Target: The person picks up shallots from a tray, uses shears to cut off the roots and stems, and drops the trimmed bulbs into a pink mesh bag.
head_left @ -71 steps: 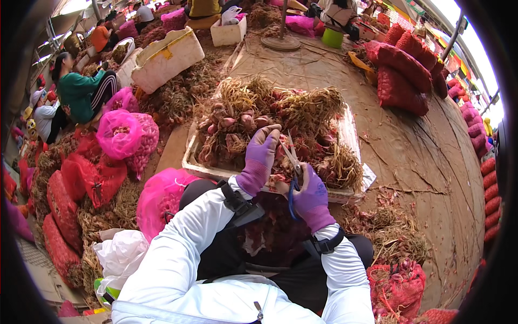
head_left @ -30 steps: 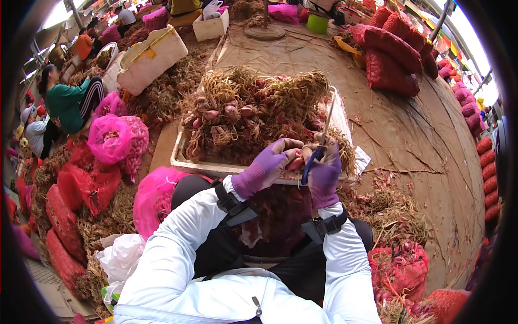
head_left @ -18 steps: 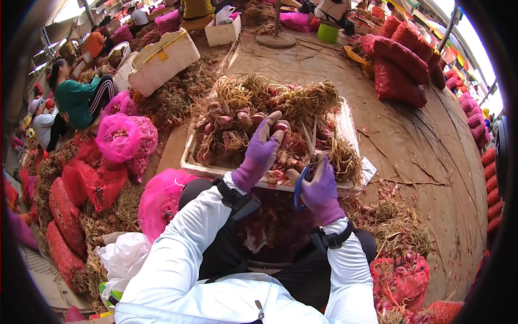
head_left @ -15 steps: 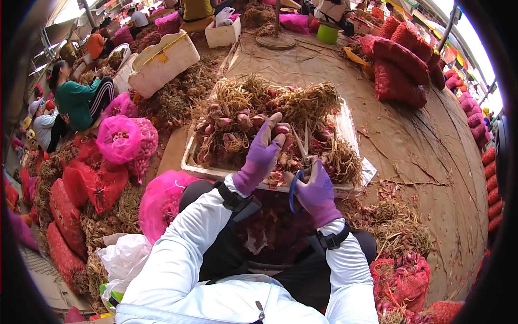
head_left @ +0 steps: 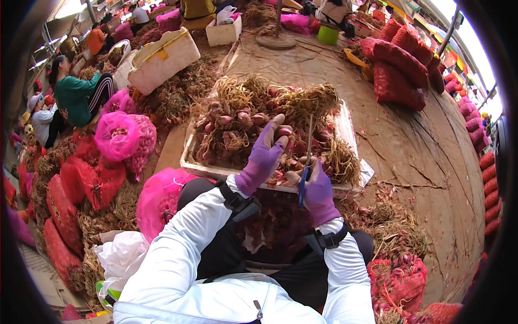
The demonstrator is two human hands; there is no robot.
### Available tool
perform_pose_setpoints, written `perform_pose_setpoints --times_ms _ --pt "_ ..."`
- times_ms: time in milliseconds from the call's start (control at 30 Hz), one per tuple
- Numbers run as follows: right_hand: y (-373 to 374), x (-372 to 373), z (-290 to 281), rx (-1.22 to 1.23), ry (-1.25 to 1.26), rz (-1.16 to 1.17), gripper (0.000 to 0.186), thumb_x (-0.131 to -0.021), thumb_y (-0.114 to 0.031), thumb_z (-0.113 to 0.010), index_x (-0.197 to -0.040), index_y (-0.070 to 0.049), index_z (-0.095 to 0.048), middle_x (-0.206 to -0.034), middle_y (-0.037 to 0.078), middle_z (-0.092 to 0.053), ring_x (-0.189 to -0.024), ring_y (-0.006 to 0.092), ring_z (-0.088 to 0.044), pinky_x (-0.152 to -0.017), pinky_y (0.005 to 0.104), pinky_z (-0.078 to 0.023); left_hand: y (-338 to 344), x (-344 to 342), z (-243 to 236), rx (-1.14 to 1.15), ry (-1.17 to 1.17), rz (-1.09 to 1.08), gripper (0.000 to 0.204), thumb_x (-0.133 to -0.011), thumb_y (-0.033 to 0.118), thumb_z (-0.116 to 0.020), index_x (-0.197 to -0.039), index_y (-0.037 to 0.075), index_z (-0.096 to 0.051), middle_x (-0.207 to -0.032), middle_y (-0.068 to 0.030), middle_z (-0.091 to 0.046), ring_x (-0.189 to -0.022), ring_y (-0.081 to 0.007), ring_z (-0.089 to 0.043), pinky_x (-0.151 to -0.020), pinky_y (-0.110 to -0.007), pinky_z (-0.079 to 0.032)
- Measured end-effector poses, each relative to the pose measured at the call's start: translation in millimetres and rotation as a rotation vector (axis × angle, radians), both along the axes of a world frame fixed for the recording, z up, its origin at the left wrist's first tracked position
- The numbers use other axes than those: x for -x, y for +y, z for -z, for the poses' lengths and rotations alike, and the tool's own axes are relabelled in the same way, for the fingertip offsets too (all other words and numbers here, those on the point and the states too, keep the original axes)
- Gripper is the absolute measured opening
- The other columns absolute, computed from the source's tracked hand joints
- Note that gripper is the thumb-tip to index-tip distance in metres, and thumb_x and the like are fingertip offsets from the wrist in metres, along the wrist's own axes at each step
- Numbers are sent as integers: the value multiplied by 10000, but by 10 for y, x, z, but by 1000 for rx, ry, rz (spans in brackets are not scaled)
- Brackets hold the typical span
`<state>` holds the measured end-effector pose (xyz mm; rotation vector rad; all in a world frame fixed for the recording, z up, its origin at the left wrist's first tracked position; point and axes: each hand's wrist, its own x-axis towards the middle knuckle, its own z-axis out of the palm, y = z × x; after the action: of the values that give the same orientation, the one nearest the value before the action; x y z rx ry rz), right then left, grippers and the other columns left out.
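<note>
"Brown tarp (head_left: pixel 415 156) spreads wide, with red sacks (head_left: pixel 396 86) stacked at its far right. What's nearest?"

"White tray (head_left: pixel 349 127), heaped with bulbs (head_left: pixel 229 121) and dry stalks (head_left: pixel 314 99)."

"And the left hand (head_left: pixel 263 161)?"

"Thumb and fingers pinch a reddish bulb (head_left: pixel 284 131) over the heap, near the tray's middle."

"The right hand (head_left: pixel 319 194)?"

"Its fingers curl round the blue handles of the scissors (head_left: pixel 309 143), whose blades point away past the bulb, just to its right."

"Are the blades parted?"

"I can't tell; they show as one narrow line."

"Left of the tray?"

"One pink net bag (head_left: pixel 162 197), near the left sleeve (head_left: pixel 183 237)."
</note>
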<state>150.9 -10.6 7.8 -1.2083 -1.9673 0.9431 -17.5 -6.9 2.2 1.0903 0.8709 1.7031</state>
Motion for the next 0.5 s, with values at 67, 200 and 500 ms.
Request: perform_pose_setpoints --times_ms 67,200,500 --pt "-76 51 7 -129 -71 -17 633 -799 -427 -737 -1168 4 -457 -743 134 -597 -689 319 -613 -639 388 -482 43 52 70 -29 134 -68 518 -942 34 -483 -1435 15 -324 -1127 -15 -509 -959 -69 -505 -877 -205 -447" --pt "-127 92 136 -384 -240 46 747 -739 -521 -748 -1154 13 -432 -793 138 -591 -725 334 -602 -661 429 -480 2 12 -3 13 154 -65 523 -941 43 -493 -1436 18 -328 -1121 -9 -511 -960 -62 -494 -854 -194 -432" --pt "-73 106 153 -160 -291 148 553 -806 -474 -694 -1105 -52 -499 -819 186 -634 -756 381 -627 -655 450 -482 -27 -72 9 26 223 -150 548 -922 48 -525 -1433 16 -330 -1095 -9 -511 -911 -49 -486 -792 -188 -436"
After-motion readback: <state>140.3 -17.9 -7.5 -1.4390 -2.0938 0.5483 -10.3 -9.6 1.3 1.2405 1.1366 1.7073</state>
